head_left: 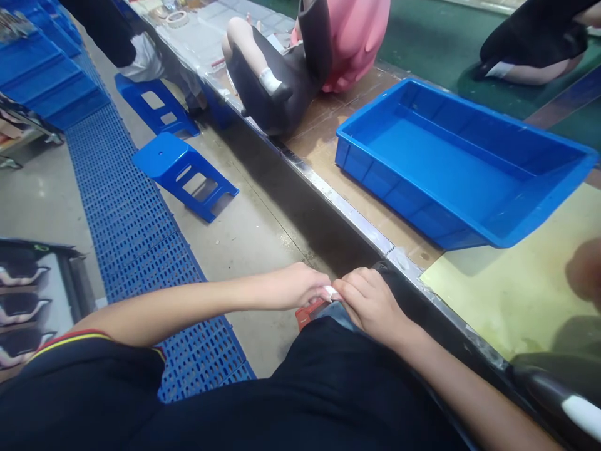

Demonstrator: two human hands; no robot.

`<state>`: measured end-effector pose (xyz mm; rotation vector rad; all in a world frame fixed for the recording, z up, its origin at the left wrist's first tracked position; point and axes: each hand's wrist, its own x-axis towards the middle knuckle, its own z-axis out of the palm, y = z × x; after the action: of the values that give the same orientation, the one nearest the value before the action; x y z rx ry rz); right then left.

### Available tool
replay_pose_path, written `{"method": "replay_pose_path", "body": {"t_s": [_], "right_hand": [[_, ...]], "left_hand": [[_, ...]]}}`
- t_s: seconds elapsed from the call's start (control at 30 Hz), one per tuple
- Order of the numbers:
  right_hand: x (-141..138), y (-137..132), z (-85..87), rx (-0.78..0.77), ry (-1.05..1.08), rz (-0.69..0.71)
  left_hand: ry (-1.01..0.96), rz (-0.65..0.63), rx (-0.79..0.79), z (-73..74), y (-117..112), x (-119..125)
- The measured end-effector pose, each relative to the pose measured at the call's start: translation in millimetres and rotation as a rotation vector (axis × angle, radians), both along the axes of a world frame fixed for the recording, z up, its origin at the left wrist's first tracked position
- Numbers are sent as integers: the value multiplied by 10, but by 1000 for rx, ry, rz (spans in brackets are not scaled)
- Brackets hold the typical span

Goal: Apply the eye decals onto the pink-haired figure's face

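Observation:
Close together in front of my body, my left hand (303, 287) and my right hand (370, 305) pinch a small white piece (331, 292) between them. It looks thin and folded, but I cannot tell whether it is paper, tape or cloth. The fingers of both hands are closed on it and partly hide it. Just under the hands shows part of a red-orange object (307, 313), perhaps a stool edge.
On the worktable at right sit a blue plastic bin (451, 169), a yellowish sheet (521, 288), dark figure-like parts (291, 103) and a pink piece (357, 44). Blue stools (164, 153) and a blue slatted floor mat (126, 207) lie left. A person's sleeve (101, 28) is at upper left.

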<state>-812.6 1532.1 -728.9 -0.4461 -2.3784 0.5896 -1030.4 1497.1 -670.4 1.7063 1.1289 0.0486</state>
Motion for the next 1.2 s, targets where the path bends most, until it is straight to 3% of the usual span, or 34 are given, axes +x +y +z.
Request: {"method": "replay_pose_path", "body": {"t_s": [0.13,0.4,0.5,0.63,0.77,0.9,1.07,1.2], "right_hand": [[-137,-178,-178,-540,76,-121],[-393,-374,-795,-1654,356,-328],[-399,-284,-956,-1947,403,-334],[-394,-153,-1040,-2197,456,-334],[-377,-90,-1034,-2324,498,-329],[-332,-43,-1034,-2310,512,-318],[-269,-20,-1104,-2084,381,-257],[-199,-68,-1061,-1728,197,-213]], "left_hand": [[243,-63,352,-149,-63,43],[438,-285,641,-864,132,10],[436,-342,680,-1081,237,9],[414,-398,691,-1292,369,13],[395,-419,666,-1395,461,28],[356,-388,618,-1433,521,69],[302,-265,502,-1485,500,140],[305,-154,322,-1389,411,172]]}}
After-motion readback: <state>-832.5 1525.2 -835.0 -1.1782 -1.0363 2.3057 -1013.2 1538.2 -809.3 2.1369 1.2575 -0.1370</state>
